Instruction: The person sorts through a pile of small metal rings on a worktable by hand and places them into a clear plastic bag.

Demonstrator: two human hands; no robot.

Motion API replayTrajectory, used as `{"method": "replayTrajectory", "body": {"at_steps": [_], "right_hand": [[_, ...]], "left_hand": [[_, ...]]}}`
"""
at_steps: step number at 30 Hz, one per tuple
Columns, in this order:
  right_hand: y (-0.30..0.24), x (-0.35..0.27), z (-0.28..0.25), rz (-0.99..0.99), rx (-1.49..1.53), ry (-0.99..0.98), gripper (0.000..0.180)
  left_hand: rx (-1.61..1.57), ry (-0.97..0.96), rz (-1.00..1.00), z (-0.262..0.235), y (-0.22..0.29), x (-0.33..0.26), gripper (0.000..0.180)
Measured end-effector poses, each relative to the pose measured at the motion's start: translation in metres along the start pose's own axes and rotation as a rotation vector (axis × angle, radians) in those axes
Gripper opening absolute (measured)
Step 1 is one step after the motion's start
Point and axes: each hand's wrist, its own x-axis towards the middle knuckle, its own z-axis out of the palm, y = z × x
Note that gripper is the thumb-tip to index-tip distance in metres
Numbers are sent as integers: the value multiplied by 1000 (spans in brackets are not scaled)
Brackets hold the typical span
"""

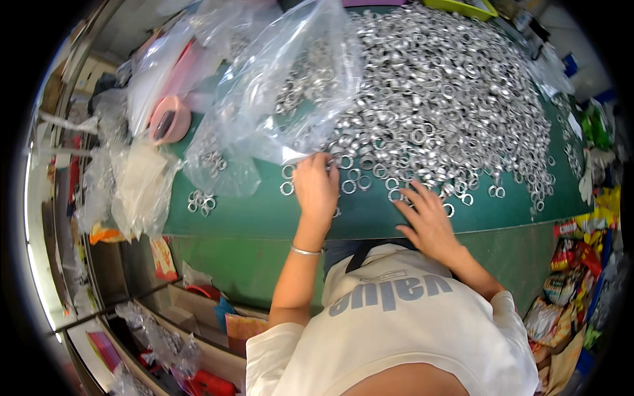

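Note:
A large heap of silver metal rings [449, 86] covers much of the green tabletop [264, 214]. My left hand [316, 191], with a bangle at the wrist, is at the heap's near left side. Its fingers curl downward together beside the mouth of a clear plastic bag [254, 112]; whatever they pinch is hidden. Several loose rings [350, 183] lie between my hands. My right hand [426, 221] rests at the heap's near edge, fingers spread, fingertips by a few rings. More rings show inside or behind the clear bag.
A pink cup [170, 120] and crumpled plastic bags [142, 178] stand at the left. A small cluster of rings [201, 202] lies near the front left edge. Yellow-green [465, 6] and purple trays are at the back. Open drawers [205, 330] sit lower left; colourful packets [568, 284] lie right.

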Motion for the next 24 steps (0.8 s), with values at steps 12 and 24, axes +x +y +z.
{"method": "replayTrajectory", "body": {"at_steps": [12, 24], "right_hand": [[-11, 32, 35, -168, 164, 125, 35], [77, -76, -52, 485, 47, 811, 18]], "left_hand": [[-243, 187, 34, 5, 17, 4, 13], [-660, -392, 250, 14, 131, -38, 28]]}}
